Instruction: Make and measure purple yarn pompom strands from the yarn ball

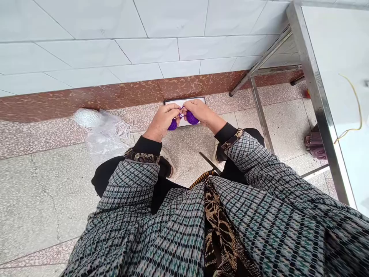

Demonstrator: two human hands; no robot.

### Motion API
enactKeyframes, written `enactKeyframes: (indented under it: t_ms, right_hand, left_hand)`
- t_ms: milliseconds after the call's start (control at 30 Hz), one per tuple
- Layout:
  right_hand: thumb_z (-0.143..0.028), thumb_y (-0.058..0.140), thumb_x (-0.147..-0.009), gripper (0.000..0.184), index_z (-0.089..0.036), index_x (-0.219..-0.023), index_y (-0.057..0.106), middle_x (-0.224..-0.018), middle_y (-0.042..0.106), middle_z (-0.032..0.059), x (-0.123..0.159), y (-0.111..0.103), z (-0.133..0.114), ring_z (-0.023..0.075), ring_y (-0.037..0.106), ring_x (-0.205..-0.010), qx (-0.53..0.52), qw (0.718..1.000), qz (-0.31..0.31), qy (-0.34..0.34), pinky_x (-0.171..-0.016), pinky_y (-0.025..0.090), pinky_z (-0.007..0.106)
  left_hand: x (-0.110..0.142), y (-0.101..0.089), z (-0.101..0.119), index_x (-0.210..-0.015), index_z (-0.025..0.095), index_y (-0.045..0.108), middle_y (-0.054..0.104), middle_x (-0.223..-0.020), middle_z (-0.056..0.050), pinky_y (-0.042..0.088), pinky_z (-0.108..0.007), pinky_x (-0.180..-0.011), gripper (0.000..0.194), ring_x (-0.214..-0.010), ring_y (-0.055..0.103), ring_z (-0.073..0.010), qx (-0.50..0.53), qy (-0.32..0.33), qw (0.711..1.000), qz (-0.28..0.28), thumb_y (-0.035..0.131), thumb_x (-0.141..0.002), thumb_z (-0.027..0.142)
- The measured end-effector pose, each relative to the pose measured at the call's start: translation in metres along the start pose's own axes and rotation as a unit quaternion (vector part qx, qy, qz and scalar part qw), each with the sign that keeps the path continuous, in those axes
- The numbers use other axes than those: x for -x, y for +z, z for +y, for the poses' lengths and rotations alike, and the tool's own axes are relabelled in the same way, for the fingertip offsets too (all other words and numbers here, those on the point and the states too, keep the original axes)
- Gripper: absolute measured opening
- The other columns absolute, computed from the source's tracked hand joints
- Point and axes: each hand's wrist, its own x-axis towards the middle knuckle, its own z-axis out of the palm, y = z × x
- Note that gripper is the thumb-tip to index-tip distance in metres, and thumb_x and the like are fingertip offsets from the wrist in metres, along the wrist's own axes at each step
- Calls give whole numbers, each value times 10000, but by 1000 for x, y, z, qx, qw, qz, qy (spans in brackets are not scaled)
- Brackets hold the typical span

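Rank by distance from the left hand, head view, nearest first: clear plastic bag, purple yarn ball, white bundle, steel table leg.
1. Purple yarn ball: below the left hand
2. Clear plastic bag: leftward, on the floor
3. White bundle: farther left
4. Steel table leg: far right

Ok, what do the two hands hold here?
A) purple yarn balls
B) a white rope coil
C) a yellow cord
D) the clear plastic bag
A. The left hand and right hand pinch the purple yarn balls close together, above a white card.
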Motion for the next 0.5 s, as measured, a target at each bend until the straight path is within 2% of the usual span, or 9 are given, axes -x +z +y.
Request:
enactKeyframes:
  t_ms: [167, 400, 500]
  right_hand:
    - [-95, 464, -1148, 543, -166, -614, 530, -561, 559, -16, -9, -5, 7, 92, 522, -511, 62, 997, -5, -55, -560, 422, 191]
    - [-179, 500, -1194, 605, -149, -593, 562, -591, 595, -6, -9, -8, 10, 73, 545, -536, 116, 989, -20, -91, -613, 427, 187]
    - [-235, 550, -1184, 525, -145, -670, 601, -650, 619, -9, -8, -10, 12, 74, 551, -556, 141, 984, -11, -112, -612, 433, 187]
  left_hand:
    - [5, 3, 5, -699, 203, 611, 573, -630, -6, 416, -229, -438, 207, -449, 476, -102, 24, -12, 999, -36, 595, -855, 68]
    - [5, 6, 4, -686, 210, 536, 551, -630, 7, 427, -211, -432, 345, -443, 458, -85, 30, -16, 999, -10, 664, -1006, 217]
    - [4, 5, 2, -702, 211, 532, 540, -619, 16, 443, -207, -447, 380, -449, 462, -80, 32, -9, 999, -7, 685, -1043, 283]
